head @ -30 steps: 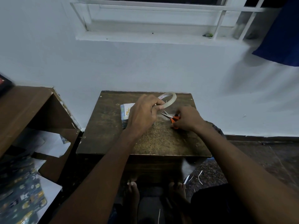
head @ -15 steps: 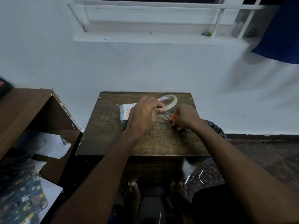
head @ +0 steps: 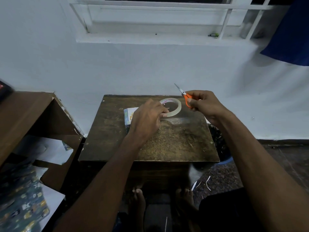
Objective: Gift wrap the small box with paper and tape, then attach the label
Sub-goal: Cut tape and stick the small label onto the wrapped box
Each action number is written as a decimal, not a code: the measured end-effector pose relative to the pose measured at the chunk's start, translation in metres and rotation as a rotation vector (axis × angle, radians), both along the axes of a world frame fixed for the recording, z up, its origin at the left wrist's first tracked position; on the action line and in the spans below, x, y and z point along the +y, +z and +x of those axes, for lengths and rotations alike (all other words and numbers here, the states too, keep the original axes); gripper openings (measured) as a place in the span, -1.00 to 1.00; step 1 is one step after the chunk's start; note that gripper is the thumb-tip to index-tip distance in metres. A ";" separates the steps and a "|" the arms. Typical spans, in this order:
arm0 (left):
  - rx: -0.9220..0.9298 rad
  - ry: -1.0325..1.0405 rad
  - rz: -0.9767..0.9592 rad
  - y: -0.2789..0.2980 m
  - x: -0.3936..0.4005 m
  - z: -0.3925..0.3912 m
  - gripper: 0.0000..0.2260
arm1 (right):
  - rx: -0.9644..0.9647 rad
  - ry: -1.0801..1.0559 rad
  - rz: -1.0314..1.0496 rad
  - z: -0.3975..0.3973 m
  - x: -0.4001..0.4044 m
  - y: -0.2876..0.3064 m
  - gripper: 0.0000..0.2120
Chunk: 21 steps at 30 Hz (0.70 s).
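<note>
Head view: the left hand (head: 147,119) is curled around the near edge of the tape (head: 172,108), a thin ring held tilted above the dark wooden tabletop (head: 175,141). The right hand (head: 203,104) is raised to the right of the ring, its fingers closed on the orange handles of the scissors (head: 184,94), whose short blades point up and to the left, toward the wall, with the tips together. The box (head: 129,115), partly covered in patterned paper, lies on the tabletop just left of the left hand and is mostly hidden behind it. To the left stands a brown shelf unit (head: 50,118) with white sheets inside, and patterned wrapping paper (head: 21,205) lies at the lower left. Bare feet (head: 138,198) show under the tabletop. A blue cloth (head: 289,30) hangs at the upper right beside the window (head: 158,19).
</note>
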State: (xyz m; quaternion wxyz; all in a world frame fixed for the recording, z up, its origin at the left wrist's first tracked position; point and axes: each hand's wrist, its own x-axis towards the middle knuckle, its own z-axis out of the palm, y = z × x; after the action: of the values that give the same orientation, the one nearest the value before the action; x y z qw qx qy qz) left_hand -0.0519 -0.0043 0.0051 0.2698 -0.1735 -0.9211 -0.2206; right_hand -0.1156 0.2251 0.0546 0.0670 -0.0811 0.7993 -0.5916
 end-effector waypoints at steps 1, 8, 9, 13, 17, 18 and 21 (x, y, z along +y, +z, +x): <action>0.020 -0.001 -0.031 -0.001 0.000 -0.001 -0.83 | -0.016 0.047 -0.028 0.000 0.001 0.002 -0.74; 0.172 -0.031 -0.148 0.001 0.007 0.001 -0.70 | -0.211 -0.024 -0.144 0.002 -0.002 -0.002 -0.68; 0.184 -0.026 -0.157 0.002 0.008 0.001 -0.70 | -0.224 -0.047 -0.141 0.001 -0.002 -0.003 -0.74; 0.210 -0.007 -0.192 0.002 0.012 0.004 -0.70 | -0.276 -0.041 -0.159 0.004 -0.001 -0.009 -0.86; 0.215 -0.007 -0.211 0.003 0.015 0.005 -0.70 | -0.315 0.026 -0.189 0.008 -0.005 -0.012 -0.81; 0.215 -0.008 -0.220 0.002 0.017 0.005 -0.69 | -0.314 0.037 -0.201 0.008 -0.006 -0.014 -0.81; 0.220 -0.003 -0.244 0.001 0.019 0.007 -0.69 | -0.310 0.029 -0.233 0.006 -0.011 -0.018 -0.81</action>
State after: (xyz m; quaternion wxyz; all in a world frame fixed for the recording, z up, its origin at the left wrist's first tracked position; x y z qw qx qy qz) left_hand -0.0453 0.0144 0.0060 0.3456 -0.2295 -0.9057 -0.0872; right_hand -0.1095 0.2145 0.0363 0.1881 -0.0076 0.7043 -0.6845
